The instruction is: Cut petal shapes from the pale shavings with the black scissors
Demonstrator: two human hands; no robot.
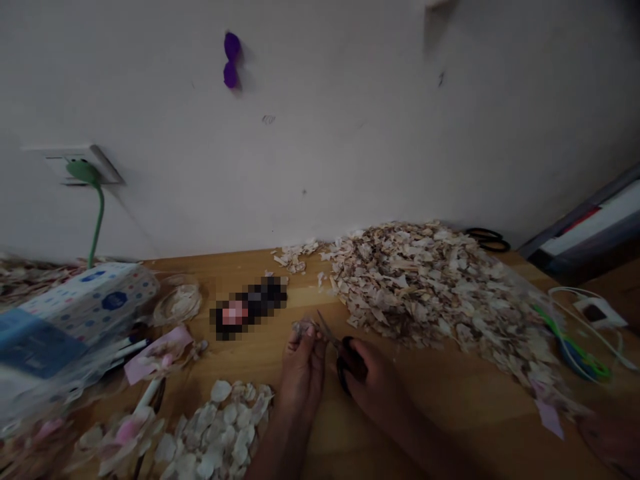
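At the middle of the wooden table [280,333], my left hand [304,360] pinches a small pale flake [305,327] between thumb and fingers. My right hand [373,377] holds dark-handled scissors [345,357], their blades pointing up and left beside the flake. The blade tips stand slightly apart, close to my left fingertips. Behind and to the right lies a large heap of dry, pale brown scraps [400,280]. A smaller pile of rounded whitish pieces [220,433] lies left of my left forearm.
On the left are a dotted tissue box [115,287], a clear round container [177,301], pink paper [157,353] and petal flowers [127,430]. A blurred dark object [250,307] lies behind. Black-handled scissors [487,239], a white charger [600,312] and cables are at right.
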